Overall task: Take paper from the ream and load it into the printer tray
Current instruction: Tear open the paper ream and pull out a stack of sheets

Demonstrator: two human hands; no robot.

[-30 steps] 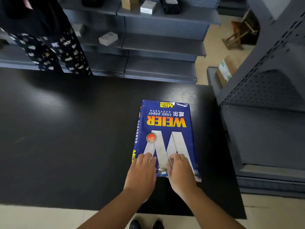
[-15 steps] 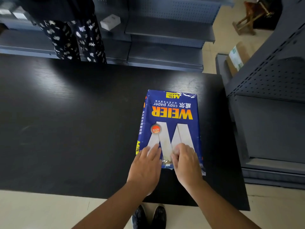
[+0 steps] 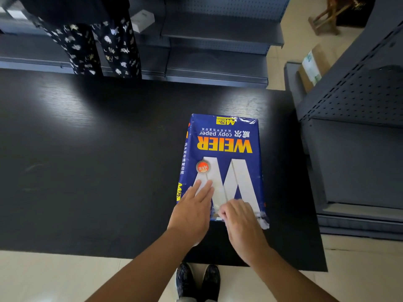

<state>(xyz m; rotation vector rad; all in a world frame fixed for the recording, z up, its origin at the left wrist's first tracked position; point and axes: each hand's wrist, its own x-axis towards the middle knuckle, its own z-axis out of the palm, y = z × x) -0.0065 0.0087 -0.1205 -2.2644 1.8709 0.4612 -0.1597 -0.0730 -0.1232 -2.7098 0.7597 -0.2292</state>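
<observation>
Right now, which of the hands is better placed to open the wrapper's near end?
Right hand: its curled fingers sit on the torn near edge of the ream. The left hand lies flat on top, steadying it.

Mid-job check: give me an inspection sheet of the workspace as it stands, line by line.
Surface: black table, matte, with glare patches.
Job's things: blue paper ream lies flat near the table's right side, print upside down to the wearer; wrapper torn at the near right corner. No printer tray seen.
Clutter: nothing seen on the table.
Grippers: left hand flat on the ream's near left part; right hand curled at the near edge, whether it pinches the wrapper cannot be told.
Cables: nothing seen.
Surroundings: grey shelving behind and to the right; a person's patterned trousers beyond the table; cardboard box on the right; wooden stool far right.
</observation>
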